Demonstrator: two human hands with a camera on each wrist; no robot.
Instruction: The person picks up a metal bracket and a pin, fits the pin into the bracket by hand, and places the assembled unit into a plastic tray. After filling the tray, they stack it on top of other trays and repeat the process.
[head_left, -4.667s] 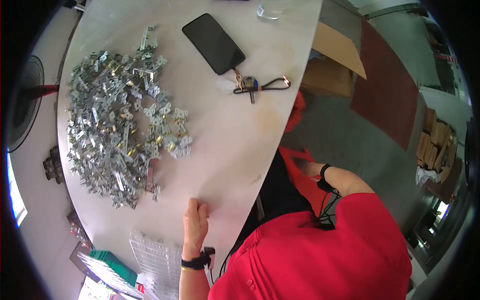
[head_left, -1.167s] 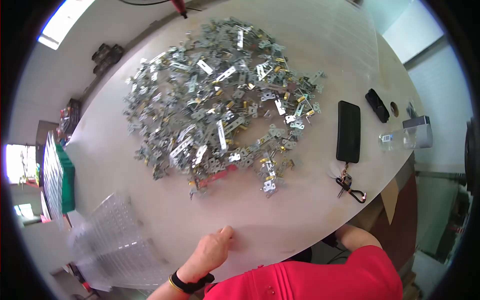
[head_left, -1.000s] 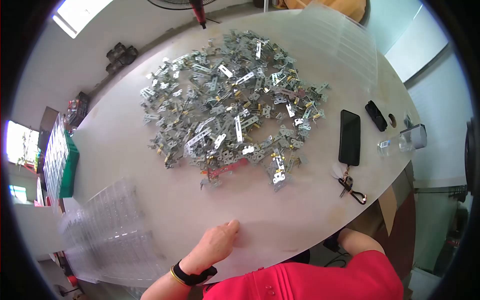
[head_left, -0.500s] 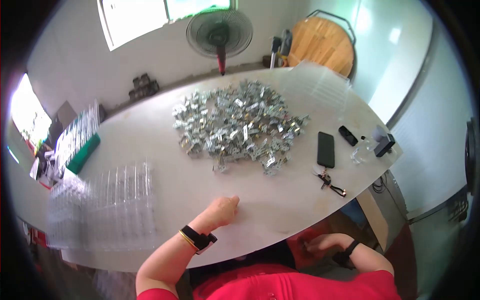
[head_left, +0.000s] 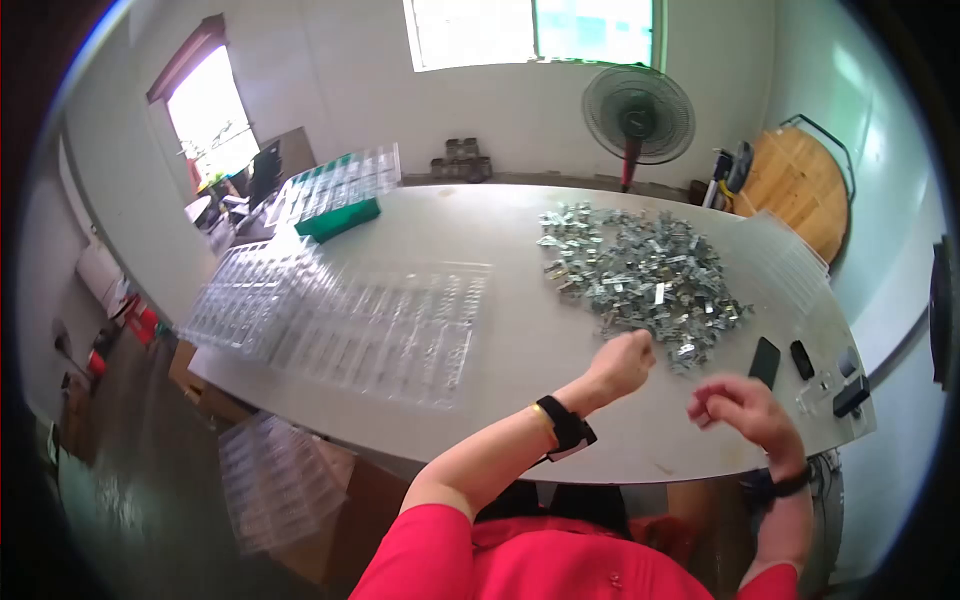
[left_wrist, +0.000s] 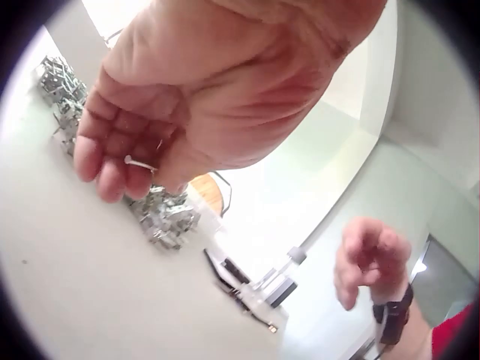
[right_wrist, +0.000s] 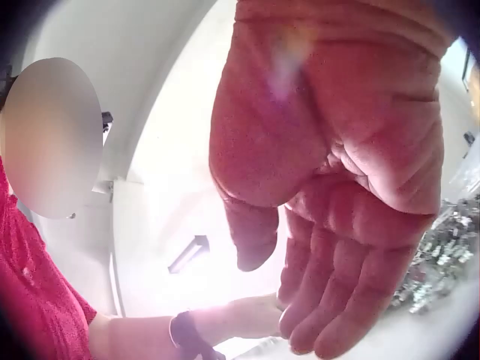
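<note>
In the head view, my left hand (head_left: 620, 365) is in front of a heap of small metal brackets (head_left: 650, 265) on the pale table. The left wrist view shows its fingers curled, with a thin pale metal pin with a small flat head (left_wrist: 139, 163) held between thumb and fingers. Several brackets in the heap carry brass-coloured parts. To the right, my right hand (head_left: 745, 408) is raised over the table's front edge. Its fingers (right_wrist: 345, 292) are loosely bent and the palm bare in the right wrist view.
Clear plastic compartment trays (head_left: 390, 325) lie on the table's left part, near a green bin (head_left: 338, 219). A phone (head_left: 765, 362), a black case (head_left: 801, 360) and a clear bottle (head_left: 815, 392) are at the right. A fan (head_left: 638, 115) stands behind the table.
My right hand has come up from below the table edge to above the table. The head view has tilted up and turned left, bringing more trays and the room into sight.
</note>
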